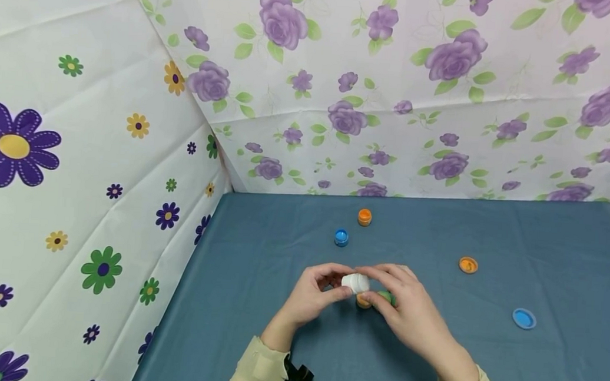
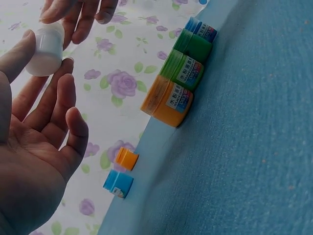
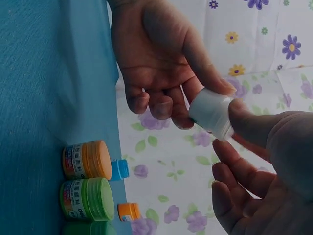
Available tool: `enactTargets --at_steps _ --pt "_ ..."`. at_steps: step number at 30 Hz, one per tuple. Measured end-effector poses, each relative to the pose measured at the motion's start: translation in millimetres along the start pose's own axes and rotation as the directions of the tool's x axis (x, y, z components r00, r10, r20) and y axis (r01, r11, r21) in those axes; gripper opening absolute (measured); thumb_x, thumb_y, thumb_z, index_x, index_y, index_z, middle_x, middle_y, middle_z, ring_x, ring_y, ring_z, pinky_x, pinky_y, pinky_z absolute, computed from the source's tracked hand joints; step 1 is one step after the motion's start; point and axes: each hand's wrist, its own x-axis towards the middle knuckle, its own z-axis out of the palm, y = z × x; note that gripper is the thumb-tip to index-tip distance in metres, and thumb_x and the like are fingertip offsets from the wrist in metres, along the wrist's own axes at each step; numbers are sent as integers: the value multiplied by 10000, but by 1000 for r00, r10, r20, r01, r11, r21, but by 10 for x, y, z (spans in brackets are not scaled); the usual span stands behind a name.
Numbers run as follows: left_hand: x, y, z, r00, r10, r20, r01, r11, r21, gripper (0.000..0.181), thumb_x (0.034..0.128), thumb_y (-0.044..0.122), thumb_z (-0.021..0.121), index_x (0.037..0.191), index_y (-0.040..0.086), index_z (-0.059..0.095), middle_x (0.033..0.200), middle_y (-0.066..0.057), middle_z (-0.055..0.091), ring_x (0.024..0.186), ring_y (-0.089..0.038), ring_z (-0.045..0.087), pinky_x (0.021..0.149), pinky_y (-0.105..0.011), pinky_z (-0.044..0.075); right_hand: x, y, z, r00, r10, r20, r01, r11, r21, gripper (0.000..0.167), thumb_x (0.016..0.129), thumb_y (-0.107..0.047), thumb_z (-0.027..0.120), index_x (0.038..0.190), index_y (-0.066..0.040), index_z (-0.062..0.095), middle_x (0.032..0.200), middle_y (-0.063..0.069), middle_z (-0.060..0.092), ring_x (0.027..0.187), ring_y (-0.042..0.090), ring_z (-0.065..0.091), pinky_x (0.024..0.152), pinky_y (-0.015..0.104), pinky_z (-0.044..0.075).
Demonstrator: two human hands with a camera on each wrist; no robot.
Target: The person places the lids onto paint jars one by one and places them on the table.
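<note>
A small white paint jar (image 1: 355,283) is held above the table between both hands. My left hand (image 1: 308,294) grips its body (image 2: 45,58) between thumb and fingers. From the other side my right hand (image 1: 408,307) pinches the lid end (image 3: 225,128) with thumb and fingertips. Whether the lid is loose cannot be told. Below the right hand stand an orange jar (image 2: 168,102) and a light green jar (image 2: 183,70), partly hidden in the head view. A dark green jar (image 2: 193,46) and a blue jar (image 2: 203,30) continue that row in the left wrist view.
Toward the back of the blue-covered table (image 1: 269,241) stand a blue open jar (image 1: 341,237) and an orange open jar (image 1: 364,217). An orange lid (image 1: 468,265) and a blue lid (image 1: 524,318) lie to the right. Flowered cloth hangs behind and at the left.
</note>
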Motion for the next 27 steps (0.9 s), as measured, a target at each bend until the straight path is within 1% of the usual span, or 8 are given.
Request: enactTargets --at_steps 4,8,12,16,19,21,24,27 --pt "-3 -21 -2 998 54 23 -53 999 -4 325 1024 198 773 1284 7 734 1136 -159 723 875 -195 633 774 -357 578 10 -14 13 998 57 7 -57 997 -51 340 961 -325 826 1268 -204 746 1110 -98 685 1054 158 594 812 412 530" --pt "5 -10 13 995 93 47 -92 996 -9 316 992 131 802 1269 -3 731 1069 -195 714 819 -212 617 728 -374 568 21 -34 42 991 131 21 -128 986 -111 254 1022 -510 708 1024 -256 727 900 -143 612 869 122 517 694 347 460" --pt "11 -13 38 992 101 71 -101 995 -5 334 963 120 833 1249 -15 726 1060 -204 712 805 -217 612 716 -375 564 34 -46 70 985 170 35 -163 975 -151 481 1083 -604 534 732 -278 585 664 -117 475 689 110 435 624 331 394" --pt "9 -9 54 994 84 72 -85 996 4 335 958 147 844 1240 4 734 1055 -168 714 814 -184 600 723 -385 559 49 -62 76 974 218 62 -206 967 -152 631 1126 -596 418 608 -259 542 561 -67 412 569 125 414 600 338 387" --pt "8 1 58 995 77 65 -77 997 1 334 975 177 831 1253 15 741 1047 -148 718 813 -167 598 725 -390 560 49 -67 61 955 283 83 -270 952 -143 690 1135 -610 353 602 -241 589 557 -43 424 524 142 421 550 331 384" --pt "9 5 53 995 81 58 -81 997 -1 344 987 208 820 1261 16 742 1044 -147 718 812 -162 599 726 -385 560 47 -62 40 947 313 72 -302 944 -134 680 1139 -607 341 659 -230 641 572 -23 435 512 158 421 513 334 368" --pt "9 2 37 995 93 42 -93 996 1 364 1004 252 802 1270 12 738 1068 -162 720 820 -164 606 735 -362 565 43 -37 2 956 293 26 -288 951 -115 598 1156 -546 374 831 -187 725 663 -24 539 567 141 474 540 339 401" --pt "-2 -2 16 995 91 27 -91 996 0 377 1017 279 784 1275 9 734 1079 -174 718 828 -190 610 743 -344 564 31 3 -21 974 228 -2 -228 971 -68 434 1156 -482 450 1093 -181 756 896 -43 671 724 105 571 628 354 482"
